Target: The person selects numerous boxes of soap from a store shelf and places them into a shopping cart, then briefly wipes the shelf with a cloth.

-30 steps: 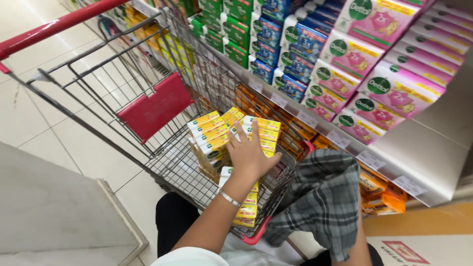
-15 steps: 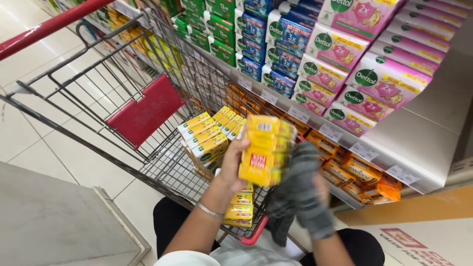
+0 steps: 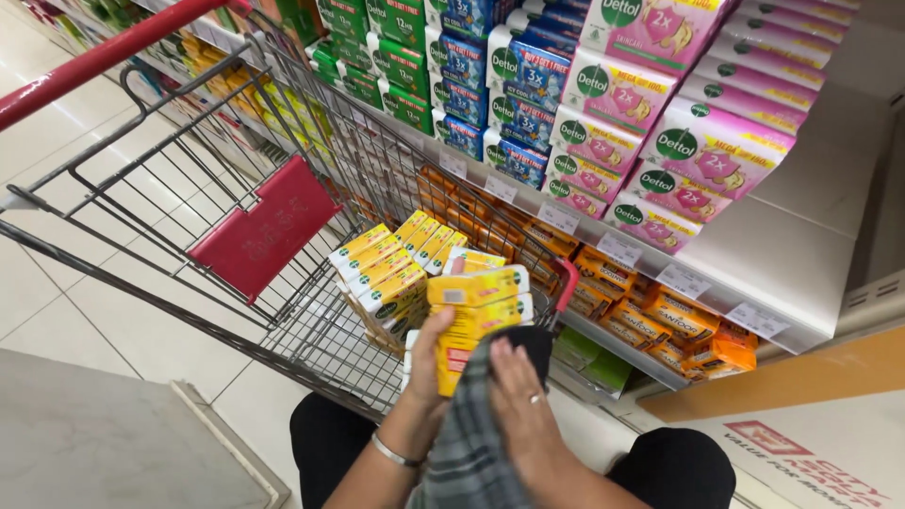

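Observation:
My left hand (image 3: 426, 363) grips a small stack of yellow soap packs (image 3: 476, 294) from the left side, holding it just above the near end of the shopping cart (image 3: 311, 325). A thin bracelet is on that wrist. My right hand (image 3: 521, 403), wearing a ring, presses a grey checked cloth (image 3: 464, 451) against the right and lower side of the stack. The cloth hides the bottom of the packs. More yellow soap boxes (image 3: 385, 271) are piled inside the cart, right behind the stack.
The wire cart has a red handle (image 3: 104, 52) and a red folded seat flap (image 3: 264, 236). Store shelves on the right hold pink packs (image 3: 660, 123), blue packs (image 3: 514, 90), green packs (image 3: 377, 47) and orange packs (image 3: 660, 320) on the lower shelf. My knees are at the bottom.
My left hand lifted a stack of yellow packs out of the cart and drew it toward me. My right hand brought the checked cloth onto the stack.

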